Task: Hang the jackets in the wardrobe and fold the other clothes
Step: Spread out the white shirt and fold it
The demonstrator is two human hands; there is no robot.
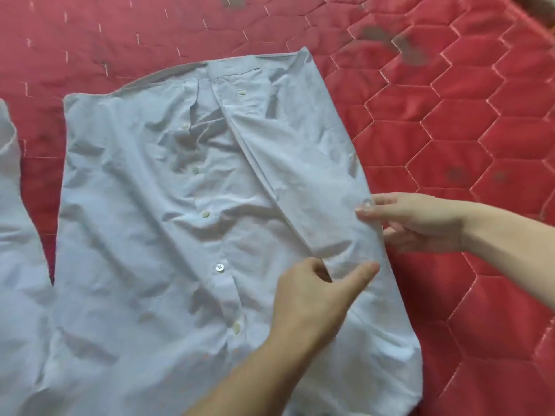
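Observation:
A pale blue button-up shirt lies face up and spread out on the bed, its button placket running down the middle. Its right sleeve is folded diagonally across the chest, with the cuff end near the shirt's right edge. My right hand pinches the cuff end of that sleeve at the shirt's right edge. My left hand rests on the shirt just below the sleeve, thumb and fingers closing on the fabric there. The other sleeve trails off at the far left.
The shirt lies on a red quilted mattress with a hexagon stitch pattern and some worn grey patches toward the back. The mattress edge shows at the top right corner.

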